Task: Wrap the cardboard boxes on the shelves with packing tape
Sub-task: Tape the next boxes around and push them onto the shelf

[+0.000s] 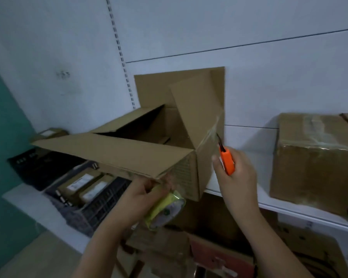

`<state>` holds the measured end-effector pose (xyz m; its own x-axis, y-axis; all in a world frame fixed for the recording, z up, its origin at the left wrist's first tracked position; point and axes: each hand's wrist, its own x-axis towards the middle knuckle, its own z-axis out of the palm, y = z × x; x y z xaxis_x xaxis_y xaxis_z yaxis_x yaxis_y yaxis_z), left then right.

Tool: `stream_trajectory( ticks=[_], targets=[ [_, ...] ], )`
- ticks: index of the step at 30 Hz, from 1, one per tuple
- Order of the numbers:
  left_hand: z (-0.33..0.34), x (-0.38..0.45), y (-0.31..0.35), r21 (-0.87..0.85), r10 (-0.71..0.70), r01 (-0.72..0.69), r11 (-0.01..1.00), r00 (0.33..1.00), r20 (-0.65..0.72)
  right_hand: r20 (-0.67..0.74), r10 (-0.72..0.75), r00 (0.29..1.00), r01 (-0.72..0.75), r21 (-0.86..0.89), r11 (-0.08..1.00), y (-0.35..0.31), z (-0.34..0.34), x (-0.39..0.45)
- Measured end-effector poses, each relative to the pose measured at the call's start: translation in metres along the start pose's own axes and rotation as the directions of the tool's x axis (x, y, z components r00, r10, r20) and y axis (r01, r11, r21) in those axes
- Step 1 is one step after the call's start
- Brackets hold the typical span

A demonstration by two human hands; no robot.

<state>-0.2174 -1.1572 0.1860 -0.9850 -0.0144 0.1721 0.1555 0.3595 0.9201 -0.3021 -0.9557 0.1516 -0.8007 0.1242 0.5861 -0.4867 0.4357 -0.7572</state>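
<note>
The open brown cardboard box (pixel 141 149) is sitting on the white shelf (pixel 289 205), its corner overhanging the edge, flaps up. The left hand (pixel 147 189) is gripping a yellow-rimmed roll of clear packing tape (pixel 165 209) just under the box's near corner. The right hand (pixel 235 173) is wrapping its grip around an orange utility knife (pixel 227 161), the blade touching the clear tape strip (pixel 214 127) stretched along the box's right corner. Cutting well probably means keeping the strip taut and slicing away from the fingers, close to the cardboard. A second, already taped brown box (pixel 313 157) is standing further right.
</note>
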Motion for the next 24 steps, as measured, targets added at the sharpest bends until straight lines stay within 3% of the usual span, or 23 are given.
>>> stream_trajectory(
  ticks=[6, 9, 11, 14, 19, 24],
  targets=[
    [-0.1, -0.025, -0.018, 0.078, 0.18, -0.167, 0.983, 0.962, -0.206, -0.028, -0.09, 0.996, 0.089, -0.036, 0.995, -0.057, 0.026, 0.032],
    [-0.139, -0.029, -0.022, 0.042, 0.274, -0.273, 0.961, 0.917, -0.29, 0.179, 0.103, 0.978, -0.078, -0.143, 0.987, -0.064, 0.042, 0.056],
    [-0.155, -0.028, -0.021, 0.047, 0.329, -0.33, 0.943, 0.901, -0.282, 0.311, 0.264, 0.913, -0.191, -0.245, 0.95, -0.062, 0.05, 0.06],
    [-0.17, -0.019, -0.018, 0.08, 0.385, -0.376, 0.923, 0.899, -0.211, 0.389, 0.359, 0.848, -0.304, -0.198, 0.932, -0.063, 0.052, 0.056],
    [-0.176, 0.018, 0.008, -0.106, 0.423, -0.446, 0.889, 0.887, -0.187, 0.286, 0.441, 0.851, -0.469, 0.037, 0.882, -0.06, 0.057, 0.042],
    [-0.182, 0.096, 0.023, -0.427, 0.236, -0.273, 0.862, 0.962, -0.138, 0.044, 0.375, 0.926, -0.377, 0.153, 0.914, -0.06, 0.062, 0.026]
  ],
)
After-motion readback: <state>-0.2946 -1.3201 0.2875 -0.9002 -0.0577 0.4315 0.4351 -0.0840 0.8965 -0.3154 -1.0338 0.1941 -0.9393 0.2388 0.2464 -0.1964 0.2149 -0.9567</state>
